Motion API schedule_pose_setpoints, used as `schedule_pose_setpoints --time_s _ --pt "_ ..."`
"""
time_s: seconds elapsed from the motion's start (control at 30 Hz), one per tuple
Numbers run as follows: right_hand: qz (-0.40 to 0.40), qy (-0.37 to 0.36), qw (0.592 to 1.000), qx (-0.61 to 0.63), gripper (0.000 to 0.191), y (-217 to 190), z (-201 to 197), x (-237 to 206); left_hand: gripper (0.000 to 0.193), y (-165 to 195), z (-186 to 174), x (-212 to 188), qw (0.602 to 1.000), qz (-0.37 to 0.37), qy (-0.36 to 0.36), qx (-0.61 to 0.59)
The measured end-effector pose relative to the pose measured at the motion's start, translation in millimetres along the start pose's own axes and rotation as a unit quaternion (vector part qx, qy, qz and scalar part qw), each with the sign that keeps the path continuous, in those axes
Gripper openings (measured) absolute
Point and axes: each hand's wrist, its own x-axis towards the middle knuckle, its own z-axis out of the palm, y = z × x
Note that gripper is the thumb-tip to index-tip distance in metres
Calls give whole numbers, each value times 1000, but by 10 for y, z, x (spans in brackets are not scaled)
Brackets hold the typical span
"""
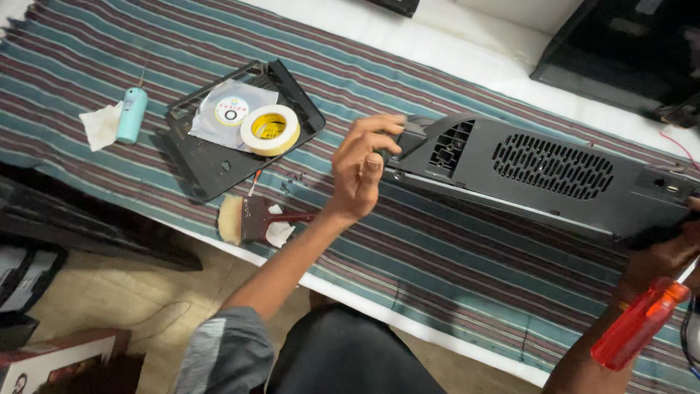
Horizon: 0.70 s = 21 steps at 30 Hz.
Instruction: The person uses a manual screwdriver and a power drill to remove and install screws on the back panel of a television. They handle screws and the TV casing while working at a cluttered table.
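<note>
Head view: a long dark grey plastic housing with vent grilles (539, 171) lies across the desk (452, 270), which is covered in a cloth striped teal and maroon, running from centre out toward 3 o'clock. The left hand (362, 169), near centre, has its fingers curled over the housing's left end, gripping that corner. The right hand (667, 252), at 4 o'clock by the frame edge, closes around the housing's right end; a screwdriver with a clear red-orange handle (638, 325) shows just below that wrist, though whether the hand holds it cannot be told. At 10 o'clock a black plastic panel (219, 157) carries a roll of pale tape (270, 129) and a sleeved disc (232, 111). A flat brush with a dark red handle (251, 219) lies just below it, and a small teal bottle (132, 114) stands farther left.
</note>
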Motion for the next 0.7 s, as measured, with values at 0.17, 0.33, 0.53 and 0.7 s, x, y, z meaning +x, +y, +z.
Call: schedule_pose_setpoints --time_s 0.17,0.33,0.53,0.7 --pt "-30 12 991 -131 41 -321 76 91 67 -202 245 100 987 -5 11 -158" --pt "-69 22 974 -213 35 -856 290 105 59 -290 398 121 982 -3 89 -164" --pt "-73 15 973 -218 33 -1123 445 234 56 -303 449 157 986 -20 121 -116" --pt "-76 11 974 -215 31 -1105 472 310 52 -245 506 208 981 -62 161 -84"
